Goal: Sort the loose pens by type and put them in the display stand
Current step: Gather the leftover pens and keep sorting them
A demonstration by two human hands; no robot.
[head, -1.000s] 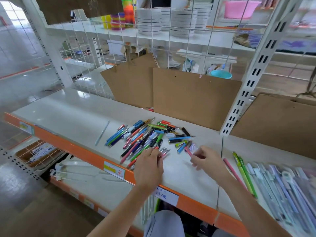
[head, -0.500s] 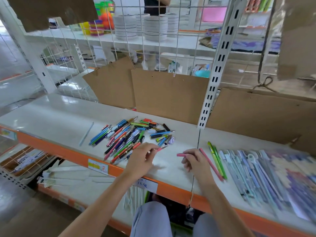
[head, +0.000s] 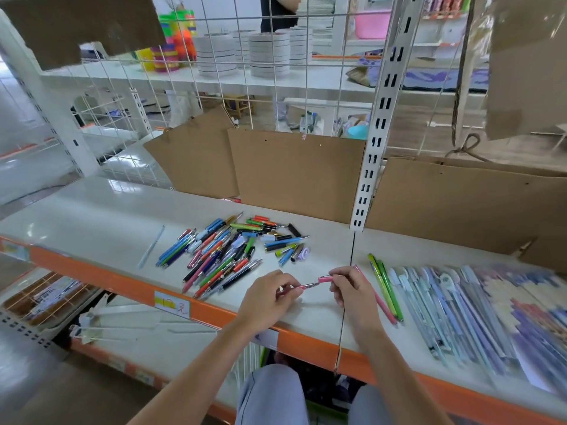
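the hands have come together since half a second ago: the left hand now pinches a pink pen and the right hand pinches its pink cap, just above the shelf. the pen's long axis runs left-right, tip toward the cap, near the pen pile.

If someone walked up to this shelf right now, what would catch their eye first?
Probably the bright heap of loose pens at the centre of the white shelf. Just in front of it, the left hand and right hand hold a pink pen between them, beside packaged pens laid out to the right.
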